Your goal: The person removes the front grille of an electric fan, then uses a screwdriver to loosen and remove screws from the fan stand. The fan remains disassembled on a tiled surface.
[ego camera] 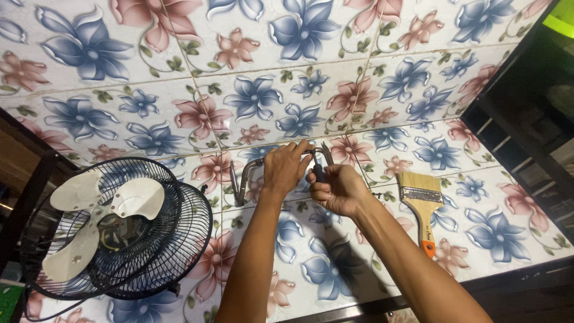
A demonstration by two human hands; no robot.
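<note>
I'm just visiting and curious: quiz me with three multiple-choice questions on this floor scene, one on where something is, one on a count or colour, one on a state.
1. Where does the wooden-handled paintbrush with pale bristles lie?
A. right of the hands
B. on the fan
C. left of the fan

2. How many white blades does the black wire-caged fan show?
A. two
B. three
C. five

3. What is the state of the right hand?
A. flat on the tiles
B. closed round a dark tool handle
C. holding the brush

Answers:
1 A, it rests on the flowered tile floor beside the right forearm.
2 B, three blades are visible through the cage.
3 B, its fingers wrap the handle while the left hand grips the bent metal bracket.
</note>
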